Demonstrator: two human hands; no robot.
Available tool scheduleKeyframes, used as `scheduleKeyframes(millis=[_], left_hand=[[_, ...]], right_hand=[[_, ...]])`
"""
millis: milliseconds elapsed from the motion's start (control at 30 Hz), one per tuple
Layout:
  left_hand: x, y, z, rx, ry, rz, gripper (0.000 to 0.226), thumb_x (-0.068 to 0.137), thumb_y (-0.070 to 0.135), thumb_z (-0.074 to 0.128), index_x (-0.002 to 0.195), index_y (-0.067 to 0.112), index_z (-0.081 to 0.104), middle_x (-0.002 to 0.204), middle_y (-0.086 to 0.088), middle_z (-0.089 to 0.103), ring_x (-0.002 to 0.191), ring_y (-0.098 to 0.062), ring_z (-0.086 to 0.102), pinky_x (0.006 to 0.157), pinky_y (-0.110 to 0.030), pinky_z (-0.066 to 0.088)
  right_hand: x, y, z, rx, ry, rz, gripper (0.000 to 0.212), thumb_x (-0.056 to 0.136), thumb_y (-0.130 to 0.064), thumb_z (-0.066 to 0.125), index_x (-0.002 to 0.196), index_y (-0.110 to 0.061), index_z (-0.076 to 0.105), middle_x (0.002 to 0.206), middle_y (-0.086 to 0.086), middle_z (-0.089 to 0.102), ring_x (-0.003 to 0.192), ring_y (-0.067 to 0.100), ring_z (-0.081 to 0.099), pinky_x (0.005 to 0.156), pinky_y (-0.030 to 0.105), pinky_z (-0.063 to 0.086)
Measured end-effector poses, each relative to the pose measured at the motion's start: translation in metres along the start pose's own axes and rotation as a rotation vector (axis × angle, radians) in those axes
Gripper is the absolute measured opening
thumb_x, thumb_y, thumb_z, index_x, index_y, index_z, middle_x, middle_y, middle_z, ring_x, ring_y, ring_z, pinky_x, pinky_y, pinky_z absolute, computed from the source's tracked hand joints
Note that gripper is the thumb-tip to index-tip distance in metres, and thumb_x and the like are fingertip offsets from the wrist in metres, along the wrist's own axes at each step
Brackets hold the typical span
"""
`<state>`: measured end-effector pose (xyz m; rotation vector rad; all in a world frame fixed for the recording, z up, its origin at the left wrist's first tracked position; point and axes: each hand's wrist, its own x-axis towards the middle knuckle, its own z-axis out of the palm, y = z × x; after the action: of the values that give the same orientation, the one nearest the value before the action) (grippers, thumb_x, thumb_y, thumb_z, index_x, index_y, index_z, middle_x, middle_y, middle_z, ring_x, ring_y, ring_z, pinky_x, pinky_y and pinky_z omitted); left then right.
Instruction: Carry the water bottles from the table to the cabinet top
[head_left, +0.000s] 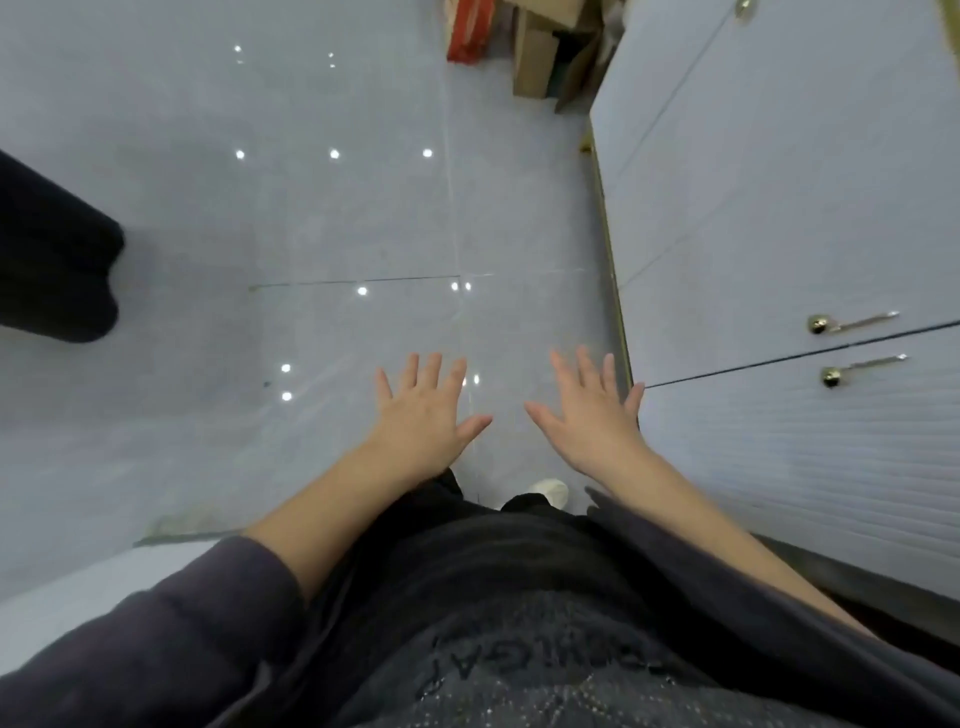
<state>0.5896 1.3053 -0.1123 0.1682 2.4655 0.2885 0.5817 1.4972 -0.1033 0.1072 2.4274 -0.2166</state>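
I look straight down at a glossy grey tiled floor. My left hand (423, 410) and my right hand (592, 410) are stretched out in front of me, palms down, fingers spread, holding nothing. A pale cabinet (779, 208) with gold handles (852, 323) stands along the right side; the little finger of my right hand is close to its front. No water bottle and no table are in view, and the cabinet top is out of frame.
Cardboard boxes (540, 57) and a red box (470, 28) are piled on the floor at the top, beside the cabinet. A dark, black shape (57, 260) juts in from the left edge. My white shoe (550, 491) shows below my hands.
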Motion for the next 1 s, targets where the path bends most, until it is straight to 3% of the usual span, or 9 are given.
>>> scheduleKeyframes(millis=[267,733,1000], left_hand=[[-0.032,-0.119,-0.017,-0.157,0.038,-0.265,0.074,0.096,0.062,0.028,0.155,0.023,0.005,0.163,-0.008,0.002,0.150,-0.029,-0.003,0.118,-0.058,0.001],[-0.043,-0.220,-0.024,-0.493,0.131,-0.691,0.075,0.095,0.064,0.027,0.155,0.023,0.009,0.163,-0.008,0.006,0.150,-0.030,0.000,0.116,-0.059,0.004],[-0.025,-0.303,-0.072,-0.712,0.222,-0.955,0.076,0.095,0.064,0.026,0.156,0.024,0.003,0.164,-0.008,0.000,0.150,-0.030,-0.005,0.118,-0.059,0.000]], right_hand=[[0.031,-0.146,0.003,-0.153,-0.088,-0.299,0.075,0.100,-0.058,0.035,0.158,-0.029,-0.001,0.167,0.006,-0.008,0.152,0.033,-0.014,0.116,0.064,-0.005],[0.098,-0.311,-0.012,-0.510,-0.188,-0.664,0.074,0.100,-0.058,0.034,0.158,-0.029,0.000,0.167,0.007,-0.007,0.152,0.035,-0.014,0.115,0.065,-0.004],[0.156,-0.464,-0.036,-0.743,-0.189,-0.928,0.074,0.099,-0.059,0.035,0.158,-0.030,0.001,0.167,0.008,-0.006,0.152,0.036,-0.012,0.116,0.066,-0.002]])
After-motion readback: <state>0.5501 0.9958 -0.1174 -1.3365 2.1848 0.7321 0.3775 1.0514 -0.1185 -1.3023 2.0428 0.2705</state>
